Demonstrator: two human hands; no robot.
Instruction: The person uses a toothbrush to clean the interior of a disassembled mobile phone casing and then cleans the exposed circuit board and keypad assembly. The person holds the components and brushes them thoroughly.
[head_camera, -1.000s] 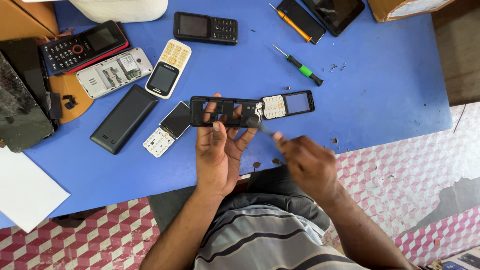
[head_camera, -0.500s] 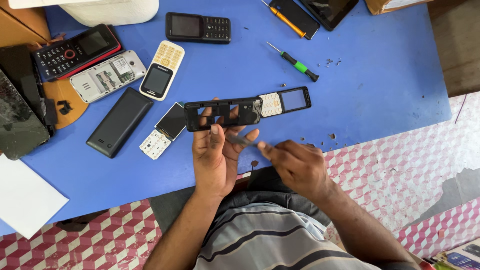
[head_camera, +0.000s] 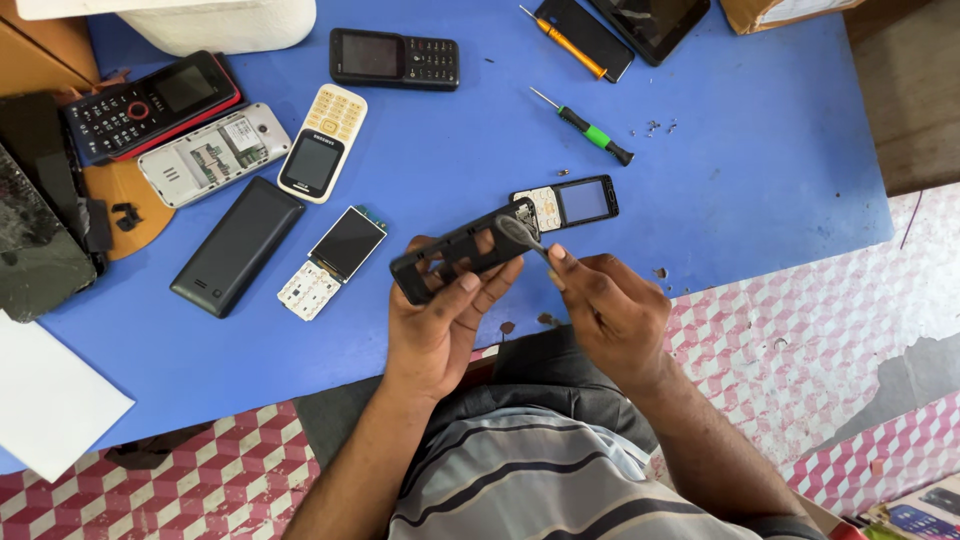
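— What is being held above the blue table (head_camera: 760, 150)?

— A black phone frame (head_camera: 462, 250), tilted, is gripped in the left hand (head_camera: 440, 320), fingers curled around its lower edge and thumb pressed on its face. A small grey tool (head_camera: 520, 235) is pinched between thumb and fingertips of the right hand (head_camera: 610, 310), its tip touching the frame's upper end.

— And what is seen around it?

— A front cover with keypad (head_camera: 567, 203) lies just behind the frame. A loose screen and keypad (head_camera: 333, 262), a black back cover (head_camera: 237, 246) and a cream phone (head_camera: 322, 142) are spread to the left; a green-handled screwdriver (head_camera: 585, 127) lies further back.
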